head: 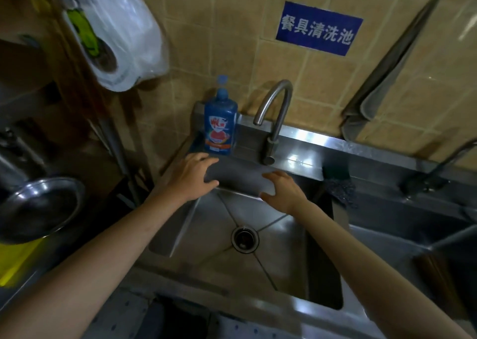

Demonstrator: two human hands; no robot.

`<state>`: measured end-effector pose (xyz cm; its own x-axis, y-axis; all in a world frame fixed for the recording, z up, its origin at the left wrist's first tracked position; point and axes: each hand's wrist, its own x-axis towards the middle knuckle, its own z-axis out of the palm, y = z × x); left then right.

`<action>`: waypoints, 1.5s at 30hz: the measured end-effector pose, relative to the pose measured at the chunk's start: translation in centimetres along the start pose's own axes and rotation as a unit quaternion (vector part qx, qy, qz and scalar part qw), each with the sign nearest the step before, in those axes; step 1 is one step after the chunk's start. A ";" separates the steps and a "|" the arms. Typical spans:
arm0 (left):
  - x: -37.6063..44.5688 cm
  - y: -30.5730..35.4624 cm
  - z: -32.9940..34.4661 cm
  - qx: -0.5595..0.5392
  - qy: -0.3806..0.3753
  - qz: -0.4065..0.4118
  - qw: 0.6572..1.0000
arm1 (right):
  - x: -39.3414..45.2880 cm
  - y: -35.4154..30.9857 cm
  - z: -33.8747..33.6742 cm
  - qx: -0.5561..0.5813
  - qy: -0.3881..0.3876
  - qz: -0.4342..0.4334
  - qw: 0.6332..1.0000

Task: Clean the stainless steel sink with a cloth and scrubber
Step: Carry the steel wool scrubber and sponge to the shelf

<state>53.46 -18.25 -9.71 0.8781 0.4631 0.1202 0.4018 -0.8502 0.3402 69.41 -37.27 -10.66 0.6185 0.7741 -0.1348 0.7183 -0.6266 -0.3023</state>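
The stainless steel sink [291, 251] lies below me, its round drain [245, 238] in the middle. A grey cloth [238, 177] is spread flat over the sink's back rim, under the curved faucet [274, 122]. My left hand [192, 176] grips the cloth's left end, thumb below and fingers on top. The cloth's right end is held the same way by my right hand [282, 191]. A dark green scrubber sponge [335, 173] sits on the rim to the right, with a dark mesh scourer [342, 193] hanging just below it.
A blue dish soap bottle [220, 124] stands at the sink's back left corner. A second basin [413, 225] with its own tap [438, 165] adjoins on the right. A steel bowl [38, 207] and a hanging plastic bag [113, 36] are at the left.
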 end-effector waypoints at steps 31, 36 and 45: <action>17.5 24.1 22.1 -0.061 -0.198 0.048 0.977 | 1.9 30.9 -4.1 0.089 -0.029 0.178 0.980; 19.0 25.7 25.6 -0.120 -0.229 -0.016 0.966 | 4.1 33.9 -3.5 0.106 -0.065 0.198 0.972; 21.0 27.1 28.5 -0.263 -0.244 -0.090 0.929 | 5.8 35.2 -2.5 0.166 -0.072 0.191 0.965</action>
<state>90.15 -38.70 -24.53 0.8736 0.3076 -0.3771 0.4841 -0.4709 0.7375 99.13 -55.04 -19.76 0.7497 0.5125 -0.4187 0.2914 -0.8237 -0.4865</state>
